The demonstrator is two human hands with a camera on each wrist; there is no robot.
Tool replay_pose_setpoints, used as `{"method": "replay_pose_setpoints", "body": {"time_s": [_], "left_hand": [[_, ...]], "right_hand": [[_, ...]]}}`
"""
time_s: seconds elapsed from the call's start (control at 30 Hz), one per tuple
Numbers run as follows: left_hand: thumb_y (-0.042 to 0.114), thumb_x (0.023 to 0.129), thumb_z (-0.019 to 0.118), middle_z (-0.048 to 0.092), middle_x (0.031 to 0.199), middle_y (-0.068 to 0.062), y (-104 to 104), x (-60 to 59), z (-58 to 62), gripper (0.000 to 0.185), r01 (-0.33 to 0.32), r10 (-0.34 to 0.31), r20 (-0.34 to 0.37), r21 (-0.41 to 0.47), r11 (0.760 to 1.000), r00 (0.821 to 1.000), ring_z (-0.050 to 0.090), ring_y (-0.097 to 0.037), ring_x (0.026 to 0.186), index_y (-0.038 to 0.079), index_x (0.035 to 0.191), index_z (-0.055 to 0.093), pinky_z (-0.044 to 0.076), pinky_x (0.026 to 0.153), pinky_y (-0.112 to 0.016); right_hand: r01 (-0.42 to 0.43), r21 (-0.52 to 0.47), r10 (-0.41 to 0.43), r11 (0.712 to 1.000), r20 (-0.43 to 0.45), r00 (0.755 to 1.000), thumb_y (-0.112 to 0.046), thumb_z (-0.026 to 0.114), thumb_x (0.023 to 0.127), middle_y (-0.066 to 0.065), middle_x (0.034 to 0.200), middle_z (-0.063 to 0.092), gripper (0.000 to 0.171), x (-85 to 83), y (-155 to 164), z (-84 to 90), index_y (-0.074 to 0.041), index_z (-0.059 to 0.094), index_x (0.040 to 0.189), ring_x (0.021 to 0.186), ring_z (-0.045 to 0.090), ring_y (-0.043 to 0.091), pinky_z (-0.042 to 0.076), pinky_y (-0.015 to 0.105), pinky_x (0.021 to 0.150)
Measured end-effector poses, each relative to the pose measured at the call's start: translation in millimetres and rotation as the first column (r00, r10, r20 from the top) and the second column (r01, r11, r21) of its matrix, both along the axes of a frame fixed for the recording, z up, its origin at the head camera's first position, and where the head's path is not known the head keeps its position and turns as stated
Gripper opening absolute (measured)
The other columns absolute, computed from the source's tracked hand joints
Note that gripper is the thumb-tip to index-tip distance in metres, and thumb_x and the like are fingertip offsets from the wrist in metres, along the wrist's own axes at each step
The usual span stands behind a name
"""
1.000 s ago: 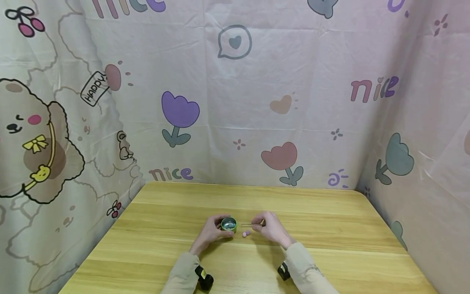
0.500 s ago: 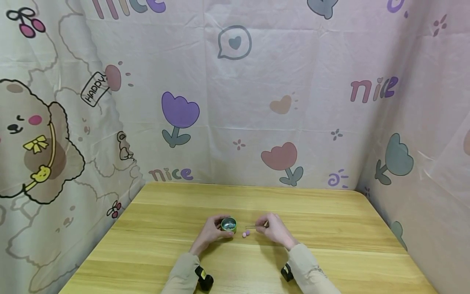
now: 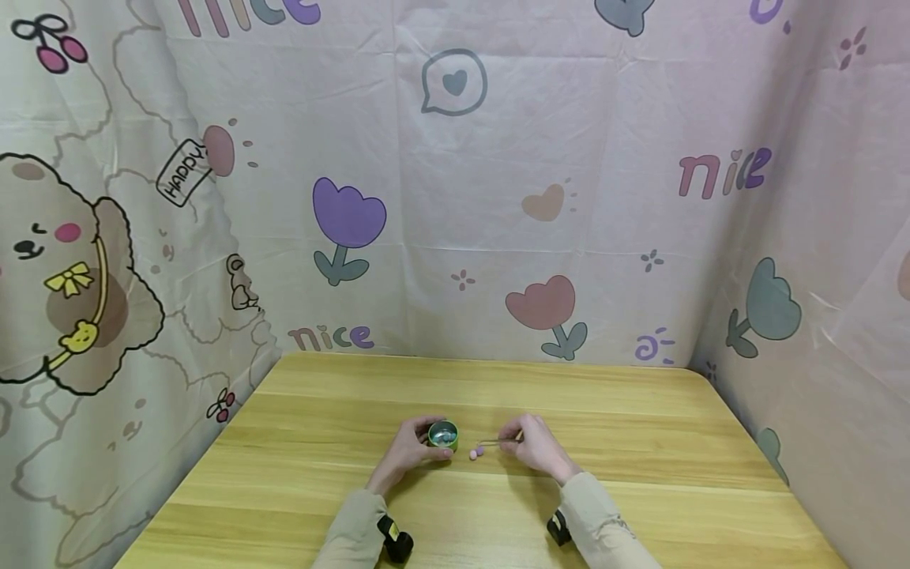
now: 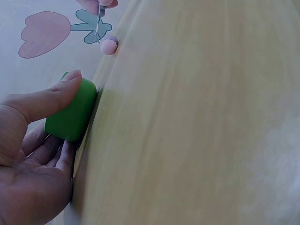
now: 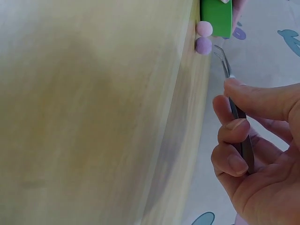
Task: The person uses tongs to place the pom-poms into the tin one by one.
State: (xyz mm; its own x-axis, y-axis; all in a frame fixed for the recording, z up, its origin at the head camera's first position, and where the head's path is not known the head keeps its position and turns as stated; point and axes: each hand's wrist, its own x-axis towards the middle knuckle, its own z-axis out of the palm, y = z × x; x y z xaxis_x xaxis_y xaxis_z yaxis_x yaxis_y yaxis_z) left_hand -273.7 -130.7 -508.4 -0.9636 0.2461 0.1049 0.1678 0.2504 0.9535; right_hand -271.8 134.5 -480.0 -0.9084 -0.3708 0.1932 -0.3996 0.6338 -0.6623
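Observation:
My left hand (image 3: 411, 444) holds a small round green container (image 3: 443, 435), thumb on the near side and fingers round the back. Its shiny inside holds something bluish that is too small to make out. In the left wrist view the green outer wall (image 4: 72, 112) shows between thumb and fingers. My right hand (image 3: 535, 446) pinches metal tweezers (image 5: 226, 63) with bent tips, which point left. The tips are slightly apart and sit just beside a purple ball (image 5: 203, 46), holding nothing. Touching or very near that ball is a pink ball (image 5: 204, 29), closer to the container.
Both balls rest on a wooden table (image 3: 341, 395). Printed cloth (image 3: 455, 197) hangs behind the table and at both sides. Black wrist cameras (image 3: 396, 539) are strapped over the beige sleeves (image 3: 355, 521).
My right hand has drawn the tweezers rightward, away from the container, and their tips have come down toward the purple ball. The left hand and container have stayed put.

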Motion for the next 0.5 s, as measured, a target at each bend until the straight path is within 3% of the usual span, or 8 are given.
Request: {"method": "replay_pose_setpoints", "body": {"time_s": [0.5], "left_hand": [[-0.003, 0.074, 0.085, 0.062, 0.13, -0.03, -1.0, 0.3, -0.2, 0.065, 0.008, -0.008, -0.001, 0.011, 1.0, 1.0, 0.06, -0.042, 0.122, -0.01, 0.132, 0.057, 0.047, 0.11, -0.055]], "right_hand": [[-0.025, 0.014, 0.025, 1.0, -0.013, 1.0, 0.003, 0.074, 0.083, 0.003, 0.08, 0.072, 0.007, 0.4, 0.9, 1.8, -0.004, 0.077, 0.084, 0.07, 0.056, 0.006, 0.047, 0.018, 0.061]]}}
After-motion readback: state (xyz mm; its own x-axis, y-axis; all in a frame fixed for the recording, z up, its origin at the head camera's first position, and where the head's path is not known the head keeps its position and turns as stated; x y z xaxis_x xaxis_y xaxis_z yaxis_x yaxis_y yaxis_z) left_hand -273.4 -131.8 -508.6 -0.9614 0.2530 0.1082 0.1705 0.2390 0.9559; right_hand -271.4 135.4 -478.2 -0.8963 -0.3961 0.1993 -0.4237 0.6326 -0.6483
